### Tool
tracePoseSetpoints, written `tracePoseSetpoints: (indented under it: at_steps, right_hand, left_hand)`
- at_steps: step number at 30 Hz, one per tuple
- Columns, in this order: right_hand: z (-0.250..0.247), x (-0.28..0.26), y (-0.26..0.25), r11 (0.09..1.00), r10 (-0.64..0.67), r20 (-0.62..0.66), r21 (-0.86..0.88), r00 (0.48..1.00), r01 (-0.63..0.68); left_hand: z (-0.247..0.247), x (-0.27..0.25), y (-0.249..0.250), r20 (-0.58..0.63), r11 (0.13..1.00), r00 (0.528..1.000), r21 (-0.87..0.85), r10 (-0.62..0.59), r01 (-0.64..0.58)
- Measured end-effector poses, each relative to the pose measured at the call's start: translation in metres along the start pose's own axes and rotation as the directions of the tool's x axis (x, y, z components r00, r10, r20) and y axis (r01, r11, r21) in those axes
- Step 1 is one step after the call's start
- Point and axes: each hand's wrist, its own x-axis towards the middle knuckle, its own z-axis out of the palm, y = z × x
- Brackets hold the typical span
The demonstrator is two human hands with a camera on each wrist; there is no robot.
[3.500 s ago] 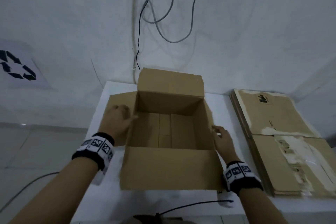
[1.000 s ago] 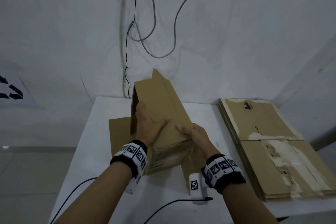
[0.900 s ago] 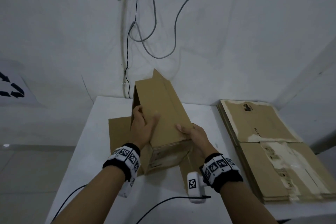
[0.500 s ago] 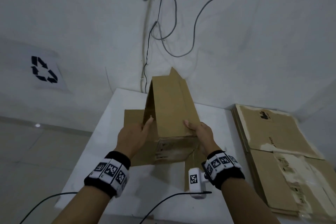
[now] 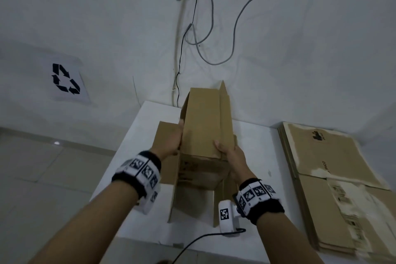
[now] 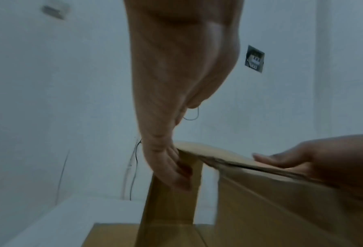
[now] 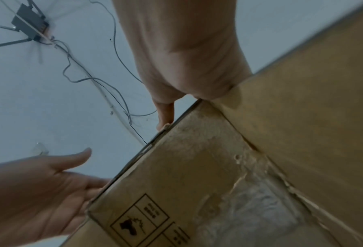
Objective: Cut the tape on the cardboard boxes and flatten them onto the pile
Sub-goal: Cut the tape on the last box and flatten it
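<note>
A person stands the opened brown cardboard box (image 5: pixel 205 126) on end on the white tabletop (image 5: pixel 137 156), between both hands and well apart from the pile of flattened brown cardboard (image 5: pixel 334 182) lying to the right; the left hand (image 5: pixel 171 141) lies against the box's left wall with fingers nearly straight, their tips hooked over the panel edge in the left wrist view; the right hand (image 5: pixel 231 154) clasps the near right corner, thumb on the top face, the other fingers hidden behind the panel. The box looks only half collapsed, so uneven pressure could make the walls spring back or the whole thing skid on the smooth tabletop; fingertips hooked over a closing edge risk a pinch; loose flaps, one lying flat at the left, could fold the wrong way and leave a bulky sheet that sits badly on the pile; the black cable (image 5: pixel 192 242) trailing at the near edge could snag a wrist.
</note>
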Motion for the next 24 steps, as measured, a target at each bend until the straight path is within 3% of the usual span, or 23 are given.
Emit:
tracePoseSetpoints:
  at_steps: [8, 9, 11, 12, 13, 14, 16, 17, 22, 24]
  right_hand:
    - [-0.003, -0.004, 0.008, 1.0, -0.01, 0.01, -0.011, 1.0, 0.01]
    - [-0.006, -0.002, 0.013, 1.0, -0.018, 0.014, -0.002, 1.0, 0.018]
    - [-0.009, 0.001, 0.018, 1.0, 0.003, 0.024, 0.009, 1.0, -0.003]
    - [-0.009, 0.003, 0.021, 1.0, 0.012, 0.029, 0.012, 0.999, -0.012]
    - [-0.008, 0.004, 0.022, 1.0, -0.001, 0.032, 0.012, 0.999, 0.0]
    - [-0.006, 0.005, 0.021, 1.0, -0.008, 0.02, 0.014, 1.0, 0.008]
    - [-0.002, 0.011, 0.018, 0.999, -0.041, -0.036, 0.004, 0.999, 0.041]
    - [0.002, 0.013, 0.014, 0.997, -0.075, -0.073, -0.01, 0.995, 0.074]
    - [0.013, 0.045, 0.003, 0.917, -0.29, -0.08, -0.308, 0.954, 0.254]
    - [0.018, 0.055, -0.002, 0.858, -0.354, -0.065, -0.419, 0.933, 0.297]
  left_hand:
    - [-0.009, 0.087, 0.04, 0.09, 0.981, 0.993, -0.171, -0.076, 0.091]
    - [-0.009, 0.093, 0.04, 0.057, 0.982, 0.996, -0.169, -0.075, 0.084]
    - [-0.012, 0.108, 0.039, -0.138, 0.994, 0.99, -0.107, -0.028, 0.013]
    - [-0.016, 0.109, 0.041, -0.238, 0.999, 0.971, -0.036, 0.027, -0.037]
    - [-0.02, 0.107, 0.044, -0.26, 0.995, 0.961, 0.049, 0.091, -0.081]
    - [-0.022, 0.107, 0.045, -0.206, 0.988, 0.97, 0.11, 0.13, -0.109]
    - [-0.021, 0.095, 0.046, 0.088, 0.993, 0.995, 0.103, 0.05, -0.058]
    - [-0.017, 0.086, 0.048, 0.207, 0.994, 0.978, 0.107, -0.002, -0.021]
    - [-0.004, 0.068, 0.032, 0.311, 0.919, 0.935, 0.393, -0.169, 0.035]
    - [-0.005, 0.067, 0.018, 0.34, 0.853, 0.918, 0.522, -0.204, -0.003]
